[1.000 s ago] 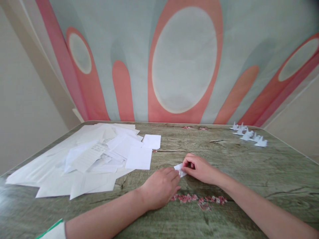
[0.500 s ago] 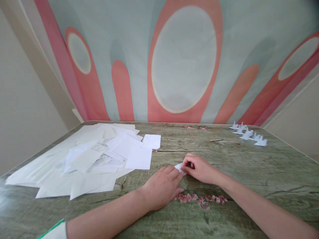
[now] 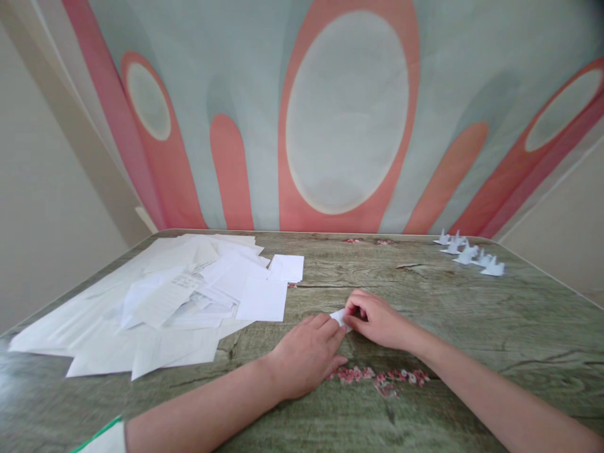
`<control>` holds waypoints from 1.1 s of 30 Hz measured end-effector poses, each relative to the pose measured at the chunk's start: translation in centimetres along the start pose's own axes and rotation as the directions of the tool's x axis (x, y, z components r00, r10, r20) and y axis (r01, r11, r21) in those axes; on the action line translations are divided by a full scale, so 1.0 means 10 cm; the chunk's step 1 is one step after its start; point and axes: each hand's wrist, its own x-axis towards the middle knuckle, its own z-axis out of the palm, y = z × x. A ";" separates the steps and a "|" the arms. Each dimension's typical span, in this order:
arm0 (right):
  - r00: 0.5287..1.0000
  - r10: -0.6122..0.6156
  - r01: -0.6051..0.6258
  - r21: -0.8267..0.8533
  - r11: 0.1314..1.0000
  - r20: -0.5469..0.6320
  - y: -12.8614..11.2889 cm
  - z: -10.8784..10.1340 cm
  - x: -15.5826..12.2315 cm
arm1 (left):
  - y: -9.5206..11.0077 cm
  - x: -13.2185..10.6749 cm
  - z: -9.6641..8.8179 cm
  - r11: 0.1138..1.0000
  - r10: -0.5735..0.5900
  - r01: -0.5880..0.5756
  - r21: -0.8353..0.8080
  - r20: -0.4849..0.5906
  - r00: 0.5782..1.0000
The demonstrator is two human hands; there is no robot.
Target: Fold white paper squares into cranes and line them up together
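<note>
A small piece of folded white paper lies at the middle of the table, mostly covered by my fingers. My left hand rests over its near left side, palm down, fingertips holding it against the wood. From the right, my right hand pinches the paper's edge between thumb and curled index finger. The fingertips of both hands almost meet there. How the paper is folded underneath cannot be made out.
A wide heap of loose white sheets covers the table's left side. Beside it lie square white papers and a small stack of squares. Several folded paper cranes stand in a row at the far right. A patterned wall hanging rises behind the wooden table.
Both hands stay in nearly the same place on the folded paper. The whole view has shifted very slightly; nothing was taken up or let go.
</note>
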 end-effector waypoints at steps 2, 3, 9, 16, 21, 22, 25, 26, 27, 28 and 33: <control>1.000 0.001 -0.001 -0.004 1.000 0.000 -0.01 0.00 -0.01 | 0.00 0.00 -0.01 1.000 0.005 -0.005 0.000 0.005 1.000; 1.000 0.001 -0.001 -0.006 1.000 0.000 -0.01 0.00 -0.01 | 0.00 0.00 -0.01 1.000 0.006 -0.006 0.000 0.007 1.000; 1.000 0.000 0.000 -0.030 1.000 0.001 -0.03 -0.01 -0.01 | 0.00 0.01 -0.03 1.000 0.005 -0.005 0.001 0.011 1.000; 1.000 0.004 -0.005 -0.031 1.000 -0.019 0.00 0.03 -0.01 | -0.01 0.03 -0.02 1.000 0.022 -0.022 0.022 0.005 1.000; 0.999 0.013 -0.014 -0.034 0.999 -0.032 0.02 0.06 -0.01 | -0.01 0.03 -0.02 1.000 0.006 -0.006 0.024 0.001 1.000; 0.999 0.015 -0.016 -0.033 0.999 -0.038 0.03 0.06 -0.01 | -0.01 0.03 -0.02 1.000 0.003 -0.003 0.023 0.003 1.000; 0.999 0.018 -0.020 -0.033 0.999 -0.046 0.03 0.07 0.00 | -0.01 0.02 -0.03 1.000 0.004 -0.004 0.016 0.003 1.000; 0.999 0.021 -0.022 -0.034 0.999 -0.047 0.03 0.07 0.00 | -0.01 0.02 -0.03 1.000 0.005 -0.005 0.014 0.002 1.000; 0.999 0.021 -0.023 -0.036 0.999 -0.048 0.03 0.07 -0.01 | -0.01 0.02 -0.03 1.000 0.007 -0.007 0.012 0.002 1.000; 0.999 0.019 -0.021 -0.039 0.999 -0.049 0.02 0.06 -0.01 | -0.01 0.02 -0.03 1.000 0.008 -0.008 0.013 0.001 1.000; 0.998 0.008 -0.011 -0.059 0.998 -0.064 0.01 0.08 -0.03 | -0.02 0.02 -0.02 1.000 0.010 -0.011 0.012 0.003 1.000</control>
